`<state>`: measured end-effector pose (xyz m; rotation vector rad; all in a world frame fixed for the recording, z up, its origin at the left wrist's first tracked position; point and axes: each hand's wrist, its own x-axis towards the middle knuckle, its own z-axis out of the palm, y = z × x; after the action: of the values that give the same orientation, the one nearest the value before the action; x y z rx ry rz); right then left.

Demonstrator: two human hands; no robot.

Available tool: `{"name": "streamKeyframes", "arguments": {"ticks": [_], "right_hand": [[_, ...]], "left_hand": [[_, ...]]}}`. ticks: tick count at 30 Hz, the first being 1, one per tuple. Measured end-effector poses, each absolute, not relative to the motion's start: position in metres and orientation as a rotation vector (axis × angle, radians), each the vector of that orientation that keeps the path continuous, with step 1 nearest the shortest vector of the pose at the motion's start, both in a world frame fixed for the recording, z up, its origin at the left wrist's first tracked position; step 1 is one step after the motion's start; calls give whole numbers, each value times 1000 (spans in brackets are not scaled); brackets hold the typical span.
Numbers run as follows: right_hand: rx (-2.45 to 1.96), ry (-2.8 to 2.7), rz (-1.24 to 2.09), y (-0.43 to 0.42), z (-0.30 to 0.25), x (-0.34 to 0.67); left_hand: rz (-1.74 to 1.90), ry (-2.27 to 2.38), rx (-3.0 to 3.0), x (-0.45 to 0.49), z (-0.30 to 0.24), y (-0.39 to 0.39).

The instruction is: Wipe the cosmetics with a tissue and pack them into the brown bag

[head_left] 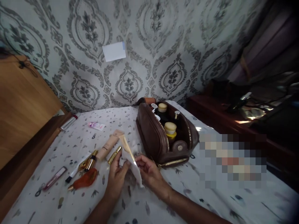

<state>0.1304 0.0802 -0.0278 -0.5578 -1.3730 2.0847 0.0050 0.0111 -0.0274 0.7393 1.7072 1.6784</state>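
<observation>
My left hand [118, 171] is closed on a crumpled white cloth or tissue [135, 174]. A thin, flat beige item with a narrow edge [128, 147] rises from the cloth between my hands; its kind is unclear. The curled fingers of my right hand [149, 172] meet its lower end from the right. Just beyond my left fingers is a gold lipstick tube [114, 155]; whether they touch it is unclear. A beige squeeze tube [108, 145] lies farther left. Behind my right hand stands an open brown toiletry bag [151, 133] with yellow-lidded jars [170, 128] inside.
On the patterned white sheet [77, 205] lie an orange-brown item [84, 179], a gold-and-black tube [91, 163], a lip gloss tube [54, 178] and a small pink tube [96, 125]. Wooden furniture [25, 109] borders the left, a dark red surface [210, 109] the right.
</observation>
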Motion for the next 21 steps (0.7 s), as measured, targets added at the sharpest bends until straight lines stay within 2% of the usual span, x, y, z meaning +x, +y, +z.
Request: {"name": "streamKeyframes", "arguments": {"ticks": [8, 14, 18, 21], "right_hand": [[-446, -1534, 2101, 77, -23, 134], [-511, -1730, 2030, 74, -21, 137], [-527, -1710, 2060, 76, -23, 136], [-579, -1616, 2089, 79, -28, 134]], "left_hand": [[1704, 1901, 593, -1, -34, 5], [1996, 1571, 528, -13, -12, 15], [2076, 1356, 478, -13, -10, 24], [2084, 1362, 481, -12, -13, 25]]}}
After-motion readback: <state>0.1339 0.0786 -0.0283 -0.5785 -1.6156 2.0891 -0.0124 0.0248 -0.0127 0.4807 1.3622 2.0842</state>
